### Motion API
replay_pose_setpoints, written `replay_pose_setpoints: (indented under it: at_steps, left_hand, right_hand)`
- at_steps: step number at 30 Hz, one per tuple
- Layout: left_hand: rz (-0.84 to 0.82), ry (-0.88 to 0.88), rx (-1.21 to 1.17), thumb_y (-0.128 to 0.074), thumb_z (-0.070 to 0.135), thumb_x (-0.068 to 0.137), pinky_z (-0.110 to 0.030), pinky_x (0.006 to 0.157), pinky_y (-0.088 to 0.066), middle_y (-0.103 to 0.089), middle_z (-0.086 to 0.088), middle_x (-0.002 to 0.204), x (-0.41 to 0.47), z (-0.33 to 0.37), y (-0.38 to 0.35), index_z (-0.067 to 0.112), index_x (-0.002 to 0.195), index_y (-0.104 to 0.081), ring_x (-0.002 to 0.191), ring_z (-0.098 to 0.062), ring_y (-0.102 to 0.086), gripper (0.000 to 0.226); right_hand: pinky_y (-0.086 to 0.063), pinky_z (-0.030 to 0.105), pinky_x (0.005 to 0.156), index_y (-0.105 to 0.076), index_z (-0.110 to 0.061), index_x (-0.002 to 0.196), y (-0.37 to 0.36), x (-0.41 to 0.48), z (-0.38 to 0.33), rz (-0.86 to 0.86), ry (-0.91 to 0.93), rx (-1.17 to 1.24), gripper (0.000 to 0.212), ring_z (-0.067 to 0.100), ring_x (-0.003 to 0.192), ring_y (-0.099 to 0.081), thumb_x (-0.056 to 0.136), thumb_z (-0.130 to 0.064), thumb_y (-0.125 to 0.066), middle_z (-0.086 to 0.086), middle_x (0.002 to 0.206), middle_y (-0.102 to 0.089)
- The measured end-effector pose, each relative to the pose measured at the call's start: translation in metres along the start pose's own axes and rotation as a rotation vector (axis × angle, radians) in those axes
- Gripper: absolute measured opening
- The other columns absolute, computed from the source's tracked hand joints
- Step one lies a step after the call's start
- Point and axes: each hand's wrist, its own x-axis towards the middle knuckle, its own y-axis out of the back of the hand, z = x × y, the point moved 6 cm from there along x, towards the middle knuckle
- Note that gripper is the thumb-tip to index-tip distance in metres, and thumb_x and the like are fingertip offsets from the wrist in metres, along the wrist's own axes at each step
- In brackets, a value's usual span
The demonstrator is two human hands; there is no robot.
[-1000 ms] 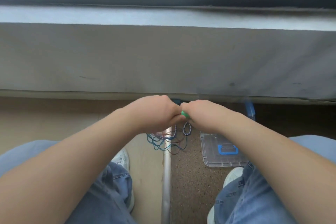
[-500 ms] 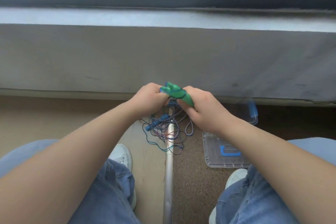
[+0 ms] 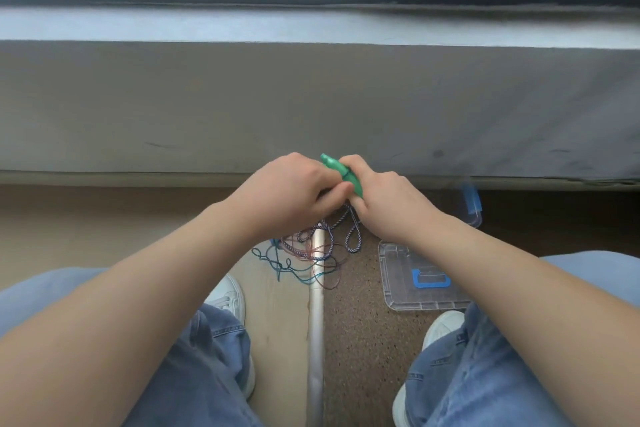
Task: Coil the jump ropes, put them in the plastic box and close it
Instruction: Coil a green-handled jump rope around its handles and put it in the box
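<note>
Green handle [image 3: 341, 174] is being gripped in the right hand [image 3: 388, 204], the left hand [image 3: 291, 198] pinching it alongside; ropes [image 3: 311, 250] are trailing tangled below, near the clear lid [image 3: 422, 277]. Coiling appears to be starting; the next move is calling for gathering loose loops

We see a dull, silvery metal strip [image 3: 317, 322] on the floor. Right of it are rough speckled flooring [image 3: 356, 340] and a clear glossy plastic lid [image 3: 401, 288]. Left of it is smooth matt beige flooring [image 3: 277, 322]. Braided cord ropes [image 3: 353, 239] lie across it, and beyond its far end is a glossy green plastic handle [image 3: 341, 172].
</note>
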Motion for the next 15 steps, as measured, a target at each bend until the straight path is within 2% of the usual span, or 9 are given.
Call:
replay_pose_setpoints:
  at_steps: [4,6,9,12,14,15]
  left_hand:
    - [0.040,0.046,-0.001,-0.032,0.045,0.096,-0.043,0.057,-0.045,-0.055,-0.002,0.058,0.002,-0.014,0.009,0.014,0.069,-0.061,0.058,-0.026,-0.052,0.051]
    - [0.047,0.068,0.042,-0.029,0.051,0.096,-0.042,0.056,-0.047,-0.053,0.000,0.058,0.001,-0.021,0.009,0.014,0.069,-0.059,0.059,-0.027,-0.052,0.055]
    - [0.096,0.118,0.063,-0.032,0.051,0.097,-0.041,0.057,-0.049,-0.052,0.004,0.059,0.000,-0.027,0.011,0.017,0.069,-0.056,0.061,-0.027,-0.052,0.050]
    - [0.185,0.361,0.016,-0.038,0.047,0.098,-0.037,0.065,-0.052,-0.063,0.005,0.064,-0.003,-0.052,0.016,0.021,0.076,-0.064,0.066,-0.024,-0.059,0.043]
    - [0.113,0.561,0.022,-0.039,0.042,0.096,-0.037,0.073,-0.054,-0.069,0.002,0.075,-0.009,-0.072,0.012,0.022,0.081,-0.064,0.077,-0.026,-0.064,0.036]
    - [0.055,0.653,0.004,-0.041,0.036,0.095,-0.036,0.079,-0.053,-0.071,0.001,0.087,-0.013,-0.081,0.007,0.023,0.090,-0.066,0.087,-0.027,-0.065,0.028]
  right_hand:
    - [-0.048,0.044,0.069,-0.036,-0.027,0.125,-0.002,-0.001,-0.004,-0.049,0.017,-0.039,0.028,0.045,0.083,-0.061,0.100,-0.030,-0.048,0.011,0.081,-0.055]
    - [-0.048,0.043,0.068,-0.039,-0.022,0.121,-0.003,0.000,-0.002,-0.096,0.031,-0.070,0.025,0.043,0.083,-0.061,0.100,-0.030,-0.049,0.014,0.087,-0.060]
    - [-0.048,0.041,0.068,-0.041,-0.019,0.113,-0.012,0.001,0.001,-0.195,0.053,-0.102,0.020,0.039,0.084,-0.061,0.099,-0.030,-0.050,0.015,0.097,-0.066]
    - [-0.044,0.039,0.066,-0.043,-0.017,0.109,-0.014,0.003,0.003,-0.192,0.050,-0.080,0.018,0.039,0.085,-0.061,0.099,-0.030,-0.050,0.016,0.097,-0.066]
    - [-0.042,0.038,0.066,-0.045,-0.017,0.110,-0.007,0.005,0.002,-0.139,0.071,-0.017,0.016,0.039,0.084,-0.060,0.100,-0.029,-0.050,0.014,0.094,-0.064]
    - [-0.042,0.038,0.066,-0.046,-0.018,0.110,-0.003,0.005,0.000,-0.118,0.097,0.022,0.015,0.038,0.082,-0.059,0.100,-0.028,-0.051,0.012,0.090,-0.062]
